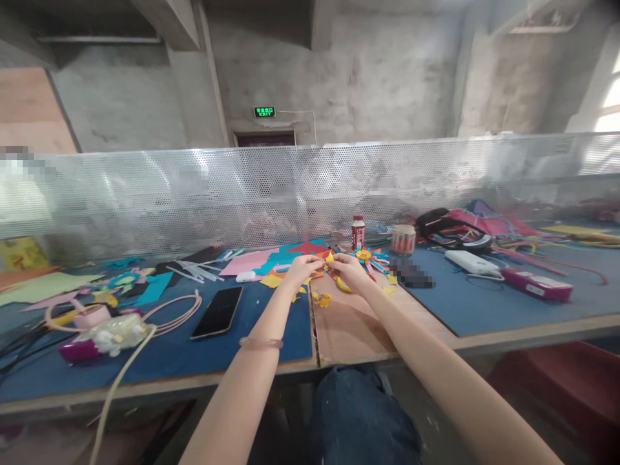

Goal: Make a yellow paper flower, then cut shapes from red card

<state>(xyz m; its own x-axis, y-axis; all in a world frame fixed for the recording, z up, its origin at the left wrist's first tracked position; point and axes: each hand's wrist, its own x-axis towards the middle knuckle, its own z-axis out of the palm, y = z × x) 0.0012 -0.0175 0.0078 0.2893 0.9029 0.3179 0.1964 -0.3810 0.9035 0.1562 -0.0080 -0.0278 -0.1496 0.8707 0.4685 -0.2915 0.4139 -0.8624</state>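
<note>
Both hands meet over the middle of the table, holding a small yellow paper piece (pixel 330 258) between the fingertips. My left hand (pixel 305 266) pinches it from the left, and my right hand (pixel 349 267) pinches its other side. Just below them lie small yellow paper scraps (pixel 322 299). A yellow-handled tool (pixel 343 285), partly hidden, rests under my right hand. Close by on the right is a paper flower (pixel 364 256) with a yellow centre and blue and orange petals. Sheets of coloured paper (pixel 249 261) spread out behind my left hand.
On the left are a black phone (pixel 217 312), white sticks (pixel 196 270) and a power strip with cables (pixel 113 334). At the back stand a red-capped bottle (pixel 358 233) and a jar (pixel 403 239). A white power bank (pixel 472 263) and purple box (pixel 537 284) lie right. A perforated metal partition (pixel 232 200) borders the table.
</note>
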